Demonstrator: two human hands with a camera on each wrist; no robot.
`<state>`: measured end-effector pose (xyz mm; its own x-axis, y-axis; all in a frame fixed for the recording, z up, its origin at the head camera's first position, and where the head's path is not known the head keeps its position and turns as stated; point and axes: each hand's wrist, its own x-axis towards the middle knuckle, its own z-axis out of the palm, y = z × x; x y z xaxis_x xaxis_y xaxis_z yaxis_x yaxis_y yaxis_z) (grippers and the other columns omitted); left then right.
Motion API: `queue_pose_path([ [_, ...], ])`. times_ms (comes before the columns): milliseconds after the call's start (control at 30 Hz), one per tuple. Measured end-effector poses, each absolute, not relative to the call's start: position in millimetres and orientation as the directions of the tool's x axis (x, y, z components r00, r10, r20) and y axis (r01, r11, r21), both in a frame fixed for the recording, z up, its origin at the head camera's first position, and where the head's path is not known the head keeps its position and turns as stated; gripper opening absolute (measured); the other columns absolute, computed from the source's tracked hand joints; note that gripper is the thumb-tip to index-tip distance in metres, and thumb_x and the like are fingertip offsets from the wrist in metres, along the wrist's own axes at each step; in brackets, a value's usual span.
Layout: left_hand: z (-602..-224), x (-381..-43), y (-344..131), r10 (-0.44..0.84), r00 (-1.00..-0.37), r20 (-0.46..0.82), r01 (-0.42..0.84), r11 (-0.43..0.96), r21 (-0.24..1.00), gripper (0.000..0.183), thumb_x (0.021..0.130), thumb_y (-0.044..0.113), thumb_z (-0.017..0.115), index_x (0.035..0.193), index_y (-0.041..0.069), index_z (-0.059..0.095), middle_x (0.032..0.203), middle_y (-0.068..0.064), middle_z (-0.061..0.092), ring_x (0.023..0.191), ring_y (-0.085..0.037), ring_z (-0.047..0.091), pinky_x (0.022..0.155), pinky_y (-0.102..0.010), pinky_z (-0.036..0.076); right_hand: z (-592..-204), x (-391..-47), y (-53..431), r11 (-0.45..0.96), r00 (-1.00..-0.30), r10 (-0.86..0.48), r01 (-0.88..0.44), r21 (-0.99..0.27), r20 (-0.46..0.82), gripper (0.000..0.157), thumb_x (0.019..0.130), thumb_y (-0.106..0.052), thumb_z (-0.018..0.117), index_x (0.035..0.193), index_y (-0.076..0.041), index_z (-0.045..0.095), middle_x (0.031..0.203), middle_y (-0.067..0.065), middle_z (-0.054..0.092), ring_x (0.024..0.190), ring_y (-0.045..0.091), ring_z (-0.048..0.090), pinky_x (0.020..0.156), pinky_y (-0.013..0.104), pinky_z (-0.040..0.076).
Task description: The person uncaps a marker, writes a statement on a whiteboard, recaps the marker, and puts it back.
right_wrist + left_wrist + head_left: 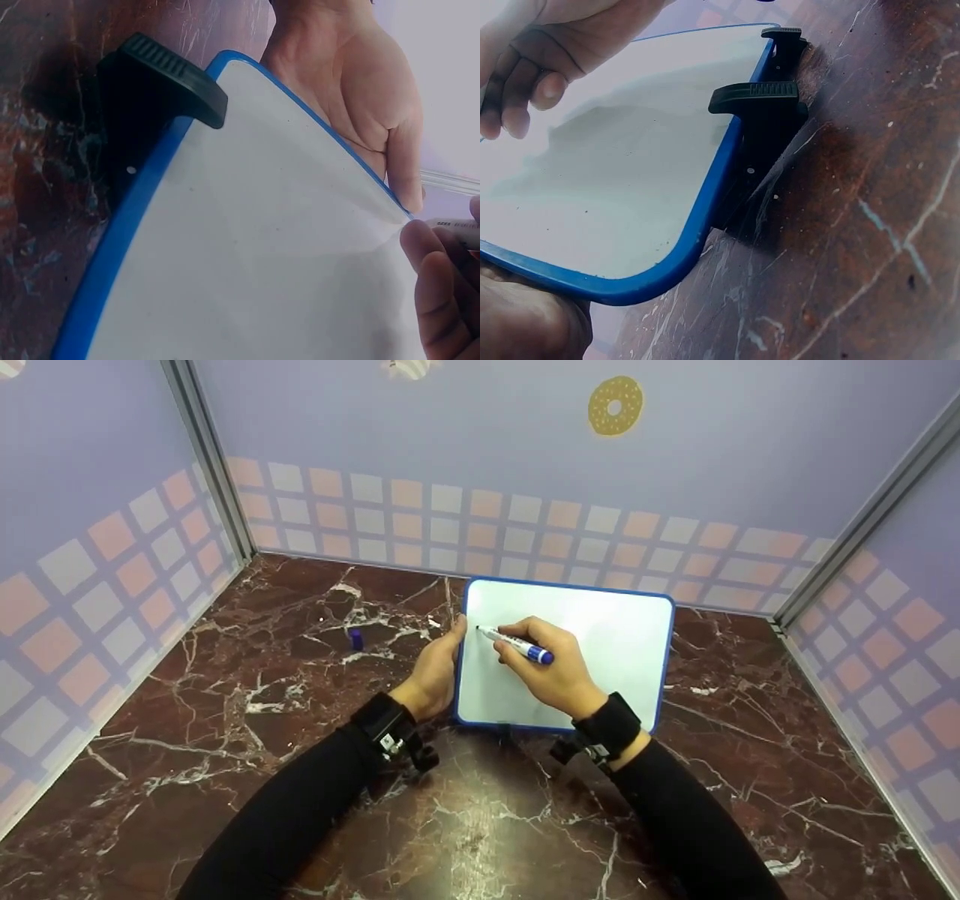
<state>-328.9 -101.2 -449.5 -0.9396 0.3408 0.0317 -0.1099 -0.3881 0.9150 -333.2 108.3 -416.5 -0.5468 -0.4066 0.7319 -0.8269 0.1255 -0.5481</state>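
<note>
A small whiteboard (615, 652) with a blue frame leans back on the marbled table. My left hand (435, 671) holds its left edge, the thumb along the frame and the other fingers behind the board. In front of the white surface, my right hand (555, 664) pinches a white marker (517, 645) with a blue end. The marker's uncapped tip points at the upper left of the board; whether it touches cannot be told. No writing shows. Black holders (757, 97) grip the board's lower edge in the left wrist view.
A blue marker cap (356, 640) stands on the table (247, 735) left of the board. Behind it rises a lilac wall (480, 442) with pink and white squares. Side walls with grey metal posts (214, 465) flank the table.
</note>
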Motion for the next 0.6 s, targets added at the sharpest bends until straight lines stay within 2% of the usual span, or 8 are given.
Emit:
queue_pose_path([
  [233, -450.4, -329.7, -100.4, 0.344, -0.938, 0.042, -0.107, -0.402, 0.91, 0.065, 0.12, 0.056, 0.031, 0.139, 0.003, 0.063, 0.12, -0.015, 0.075, 0.112, -0.03, 0.075, 0.096, -0.046, 0.064, -416.6, -331.5, 109.6, 0.128, -0.539, -0.427, -0.831, -0.542, 0.726, 0.011, 0.103, 0.0, 0.079, 0.113, 0.004, 0.078, 0.1, 0.011, 0.082, 0.082, 0.024, 0.079, 0.075, 0.023, 0.062],
  [600, -450.8, -329.4, -100.0, 0.329, -0.944, 0.034, -0.113, -0.417, 0.902, 0.065, 0.12, 0.056, 0.033, 0.138, 0.002, 0.063, 0.116, -0.014, 0.076, 0.107, -0.029, 0.075, 0.093, -0.045, 0.065, -416.9, -329.1, 110.7, 0.161, -0.561, -0.457, -0.815, -0.556, 0.69, 0.009, 0.103, -0.002, 0.079, 0.109, 0.003, 0.077, 0.102, 0.011, 0.082, 0.082, 0.021, 0.08, 0.074, 0.026, 0.064],
])
